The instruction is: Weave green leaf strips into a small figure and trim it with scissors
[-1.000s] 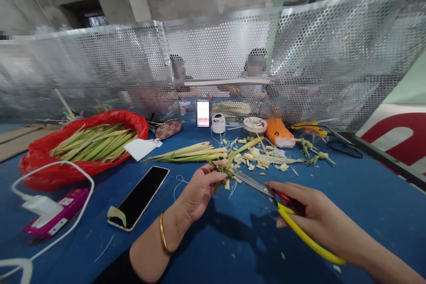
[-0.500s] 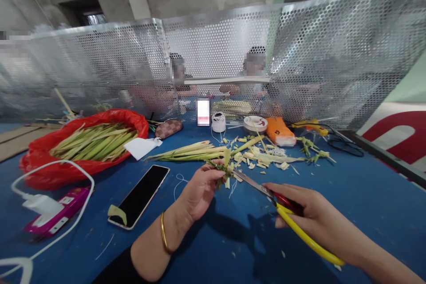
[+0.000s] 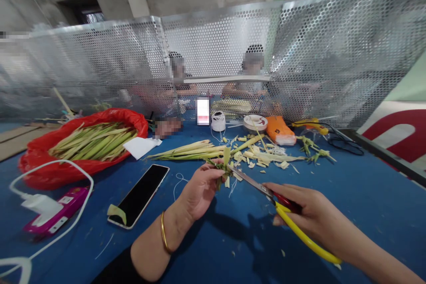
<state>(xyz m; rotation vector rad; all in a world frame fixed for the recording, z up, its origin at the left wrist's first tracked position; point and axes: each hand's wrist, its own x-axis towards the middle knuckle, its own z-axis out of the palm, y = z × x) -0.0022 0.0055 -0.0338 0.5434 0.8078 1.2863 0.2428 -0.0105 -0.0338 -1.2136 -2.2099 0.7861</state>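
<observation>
My left hand (image 3: 203, 188) pinches a small piece of woven green leaf (image 3: 219, 179), from which a pale strip (image 3: 226, 155) sticks up. In my right hand (image 3: 308, 208) are scissors (image 3: 254, 183) with red and yellow handles, closed round by my fingers. The blade tips touch or nearly touch the leaf piece beside my left fingertips; exactly what lies between them cannot be made out. Just behind my hands lies a bundle of long leaf strips (image 3: 189, 151), with cut leaf scraps (image 3: 262, 156) scattered to its right.
On the left are a red bag (image 3: 36, 159) of leaves, a purple power strip (image 3: 55, 217) with a white cable, and a black phone (image 3: 143, 195). Behind stand a ball of white string (image 3: 218, 122), a round tape roll (image 3: 254, 122), an orange packet (image 3: 279, 129) and a perforated metal screen (image 3: 219, 40).
Both hands keep almost the same pose, scissors still at the leaf piece. The view has shifted very slightly. Behind the screen, a person's hands have moved a little.
</observation>
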